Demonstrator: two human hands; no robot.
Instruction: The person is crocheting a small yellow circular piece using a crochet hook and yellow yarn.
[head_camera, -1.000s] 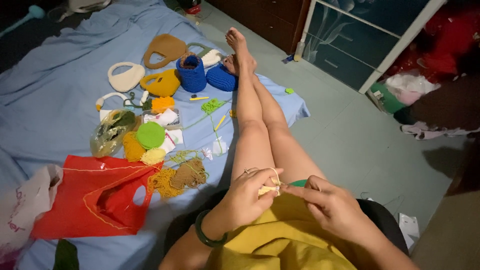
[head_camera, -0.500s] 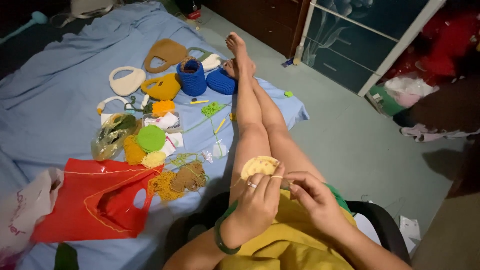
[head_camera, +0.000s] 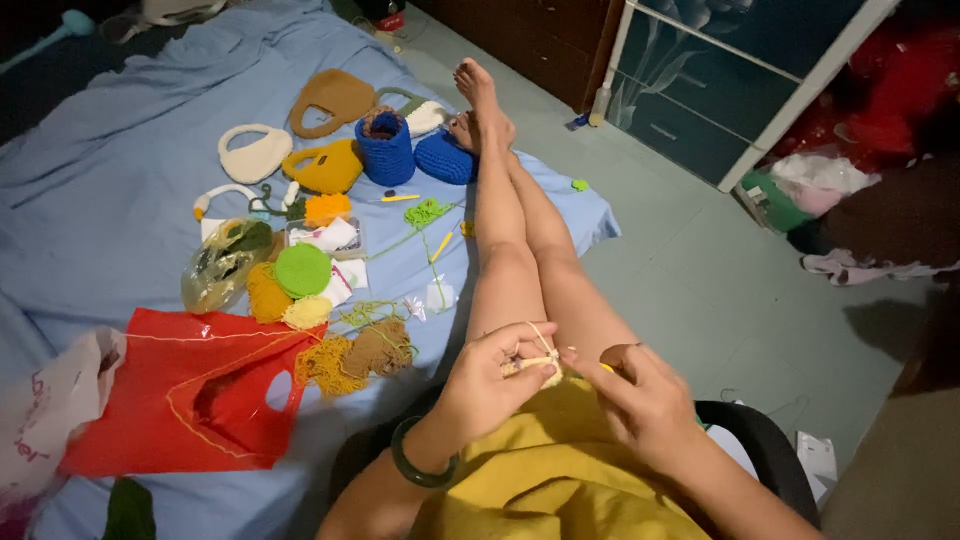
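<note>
My left hand (head_camera: 490, 385) turned over, so the round cream crochet piece (head_camera: 543, 368) that faced up a moment ago was mostly hidden under my fingers. My right hand (head_camera: 640, 400) slid closer beside it.

Small pale crochet piece (head_camera: 540, 366) mostly hidden in my fingers.
My left hand (head_camera: 490, 385) is covering most of it, and my right hand (head_camera: 640, 400) is hiding whatever tool it is holding. The white bag (head_camera: 45, 410) is running off the left edge.

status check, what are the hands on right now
Left hand pinching a small pale crochet piece, yarn looped over fingers. Right hand closed beside it, touching. Both over the lap; nothing between them.
</note>
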